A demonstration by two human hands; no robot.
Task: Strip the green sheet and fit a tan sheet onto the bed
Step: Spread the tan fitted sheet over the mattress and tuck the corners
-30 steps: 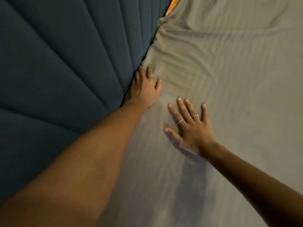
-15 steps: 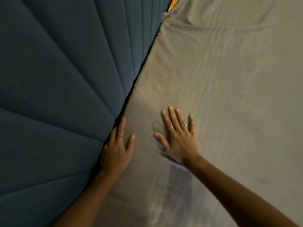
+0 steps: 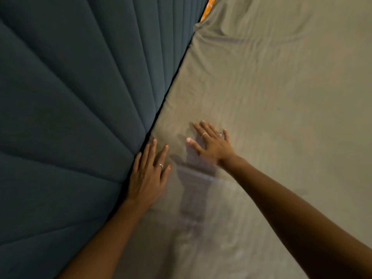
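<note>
The tan sheet (image 3: 271,109) covers the mattress across the right and centre of the head view, with shallow creases near the top. My left hand (image 3: 148,174) lies flat with straight fingers along the sheet's edge, right where it meets the headboard. My right hand (image 3: 213,142) presses flat on the sheet a little to the right, fingers spread. Neither hand holds anything. No green sheet is in view.
A dark teal padded headboard (image 3: 80,117) with stitched channels fills the left half. A dark gap (image 3: 173,89) runs between it and the mattress. A bit of orange patterned fabric (image 3: 208,9) shows at the top by the far corner.
My left hand has slid back along the headboard gap toward me, from the far crease to beside my right hand. The pulled wrinkles near the gap have flattened.
</note>
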